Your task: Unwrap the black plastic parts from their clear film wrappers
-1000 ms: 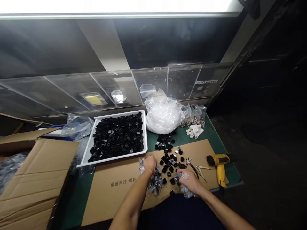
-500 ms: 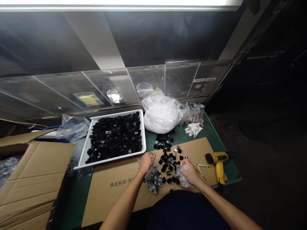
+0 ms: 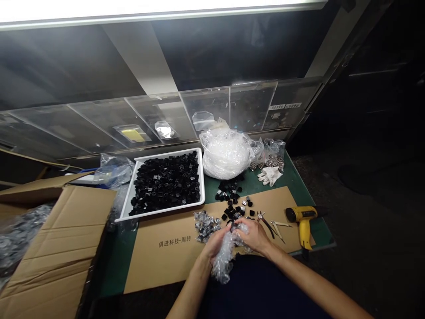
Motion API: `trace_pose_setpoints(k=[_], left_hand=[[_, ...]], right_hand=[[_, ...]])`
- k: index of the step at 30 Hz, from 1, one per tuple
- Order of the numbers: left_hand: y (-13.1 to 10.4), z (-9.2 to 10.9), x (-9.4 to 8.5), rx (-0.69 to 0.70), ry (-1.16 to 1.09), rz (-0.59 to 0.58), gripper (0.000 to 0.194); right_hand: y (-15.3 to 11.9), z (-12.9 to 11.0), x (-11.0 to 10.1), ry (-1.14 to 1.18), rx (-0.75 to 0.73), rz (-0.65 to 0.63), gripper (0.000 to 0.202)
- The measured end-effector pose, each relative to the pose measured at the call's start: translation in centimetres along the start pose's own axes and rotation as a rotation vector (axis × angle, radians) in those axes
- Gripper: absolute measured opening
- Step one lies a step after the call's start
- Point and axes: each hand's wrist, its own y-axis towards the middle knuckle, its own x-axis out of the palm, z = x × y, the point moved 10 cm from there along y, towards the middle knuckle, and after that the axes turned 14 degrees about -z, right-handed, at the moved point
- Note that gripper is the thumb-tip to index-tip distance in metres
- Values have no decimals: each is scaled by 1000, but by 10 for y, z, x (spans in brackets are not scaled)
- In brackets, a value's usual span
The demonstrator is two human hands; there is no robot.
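My left hand (image 3: 215,243) is closed on a crumpled clear plastic bag (image 3: 224,259) at the near edge of the cardboard sheet (image 3: 149,266). Beside it on the right, my right hand (image 3: 251,234) is closed on more clear plastic near its fingertips, at the front of the loose black parts (image 3: 232,210). The two hands are close together, and the plastic hides some of their fingers. Left of them lies a pile of small plastic-wrapped parts (image 3: 206,225). Pliers (image 3: 267,224) and pale tweezers-like tools (image 3: 279,228) rest to the right.
A white tray (image 3: 203,177) of black parts stands behind, beside a large clear bag (image 3: 227,155). A white glove (image 3: 270,176) and bags of metal pieces (image 3: 272,159) are farther right. A yellow heat gun (image 3: 304,226) lies right; an open carton (image 3: 63,239) stands left.
My hands have come together toward the near edge, and the plastic is now bunched between them. The wrapped pile shows uncovered on the left. The whole view has shifted slightly.
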Motion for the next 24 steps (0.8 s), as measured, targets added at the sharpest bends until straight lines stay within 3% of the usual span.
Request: trace_pose_setpoints(k=[4,9,17,24], left_hand=[[-2,-4,8,30,46,-103,40],[-5,1,1,90,129,-52,49],[-7,-12,5,113,-34,-27,42],[-7,-24,-5,113,-124,88,40]], right_hand=[[-9,13,5,47,2,-43,22],[-15,31,14,118,39,-74,25],[-13,43,22,266,68,-47,29],[-10,55,26,361,72,-20,35]])
